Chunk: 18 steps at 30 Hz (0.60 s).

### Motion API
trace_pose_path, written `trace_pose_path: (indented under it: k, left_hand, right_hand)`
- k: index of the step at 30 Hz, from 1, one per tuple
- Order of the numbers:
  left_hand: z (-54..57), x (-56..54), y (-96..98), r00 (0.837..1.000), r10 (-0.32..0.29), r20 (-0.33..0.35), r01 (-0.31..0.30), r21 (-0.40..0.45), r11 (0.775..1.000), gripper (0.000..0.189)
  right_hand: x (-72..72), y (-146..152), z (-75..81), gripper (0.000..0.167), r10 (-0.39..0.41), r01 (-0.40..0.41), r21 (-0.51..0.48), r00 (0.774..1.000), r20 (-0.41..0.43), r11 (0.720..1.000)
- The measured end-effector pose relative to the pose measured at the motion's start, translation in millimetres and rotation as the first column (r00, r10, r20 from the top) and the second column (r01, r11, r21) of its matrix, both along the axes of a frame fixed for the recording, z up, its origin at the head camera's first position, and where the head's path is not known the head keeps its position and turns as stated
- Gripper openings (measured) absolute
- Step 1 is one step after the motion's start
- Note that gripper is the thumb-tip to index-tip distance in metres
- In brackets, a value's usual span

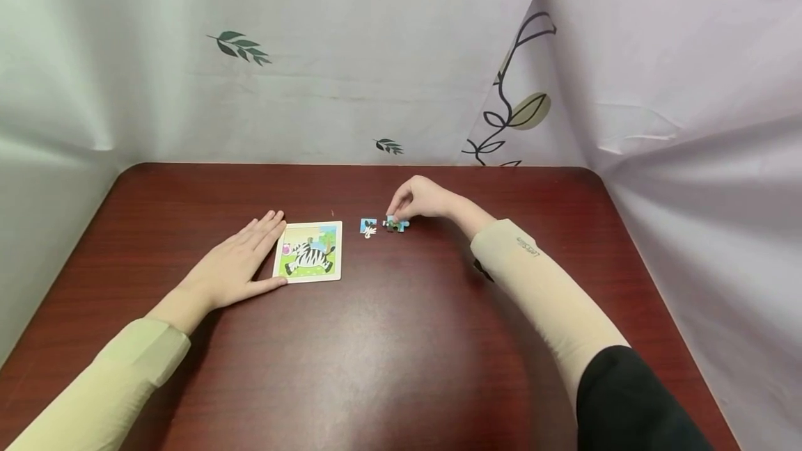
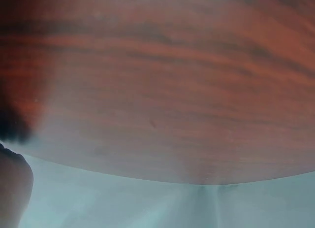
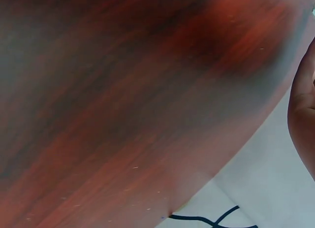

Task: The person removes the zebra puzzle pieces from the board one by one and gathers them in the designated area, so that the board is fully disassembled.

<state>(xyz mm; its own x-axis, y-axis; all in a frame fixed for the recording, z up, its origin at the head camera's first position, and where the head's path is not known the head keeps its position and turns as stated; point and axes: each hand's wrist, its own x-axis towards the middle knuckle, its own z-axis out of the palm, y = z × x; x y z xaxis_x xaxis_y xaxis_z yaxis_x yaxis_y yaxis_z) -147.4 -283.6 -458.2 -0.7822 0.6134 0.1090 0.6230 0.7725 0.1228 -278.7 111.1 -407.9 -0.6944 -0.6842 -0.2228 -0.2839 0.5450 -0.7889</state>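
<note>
Right hand [image 1: 426, 198] pinches a blue-and-green puzzle piece [image 1: 396, 224] between thumb and fingers, to the right of a framed zebra puzzle [image 1: 339, 250] on a red-brown wooden table [image 1: 401, 339]. Whether the pinched piece touches the tabletop cannot be told. Between that piece and the framed zebra puzzle lies a second piece [image 1: 368, 226], blue with black and white markings, just beside the puzzle's upper right corner and touching neither the frame nor the other hand. At the puzzle's left side, the left hand [image 1: 234, 270] lies palm down with fingers stretched straight and thumb spread wide, the thumb tip at the frame's lower left corner and the fingertips by its upper left. Within the pale frame, a striped zebra with a pink muzzle runs over green ground. A pale yellow-green sleeve [image 1: 100, 388] covers the left forearm, nearer the wearer than the puzzle; to the puzzle's right, a beige sleeve [image 1: 545, 291] with small lettering meets black cloth [image 1: 633, 402] higher up the arm. Beyond the puzzle, past the table's far edge, hangs a whitish curtain [image 1: 351, 61] printed with dark leaves
</note>
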Motion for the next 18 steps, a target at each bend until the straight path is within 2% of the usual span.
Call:
trace_pose_path:
  k: [5,13,18]
  left_hand:
    - [2.1,0.2,0.6,1.000,-0.003,-0.005,0.003,0.000,1.000,0.100]
    - [1.9,-1.7,1.2,1.000,-0.009,-0.006,0.009,-0.021,1.000,0.101]
    - [0.9,-2.5,0.0,1.000,-0.011,-0.006,0.011,-0.028,1.000,0.102]
  right_hand:
    - [0.9,4,-4.5,0.012,-0.007,0.007,0.004,1.000,-0.001,1.000]
    - [2.0,7,-10.2,0.011,-0.006,0.011,0.060,0.996,-0.093,0.998]
    - [1.3,4,-11.6,0.010,-0.004,0.011,0.066,0.994,-0.110,0.998]
